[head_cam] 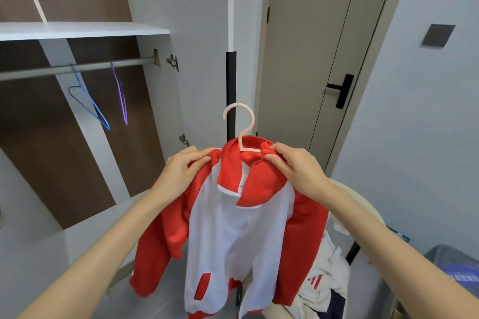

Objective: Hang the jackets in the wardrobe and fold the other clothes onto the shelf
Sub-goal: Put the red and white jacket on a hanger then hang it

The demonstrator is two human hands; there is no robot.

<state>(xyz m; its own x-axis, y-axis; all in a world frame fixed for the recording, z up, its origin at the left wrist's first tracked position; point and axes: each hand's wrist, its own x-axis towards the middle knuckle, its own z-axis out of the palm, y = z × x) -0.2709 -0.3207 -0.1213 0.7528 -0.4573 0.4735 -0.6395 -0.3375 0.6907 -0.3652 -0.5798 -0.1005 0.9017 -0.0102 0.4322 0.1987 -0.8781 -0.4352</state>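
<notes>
A red and white jacket [233, 235] hangs in mid-air on a pale pink hanger [242, 124], whose hook sticks up above the collar. My left hand [185, 166] pinches the jacket's left shoulder. My right hand [295, 166] pinches the red collar and the hanger's bar at the right. The open wardrobe is at the left, with its metal rail [77, 68] under a white shelf [83, 30].
A blue hanger [89, 103] and a purple hanger [121, 97] hang on the rail. More clothes [324, 285] lie piled on a round beige table [344, 194] at the lower right. A closed door with a black handle [342, 90] stands behind.
</notes>
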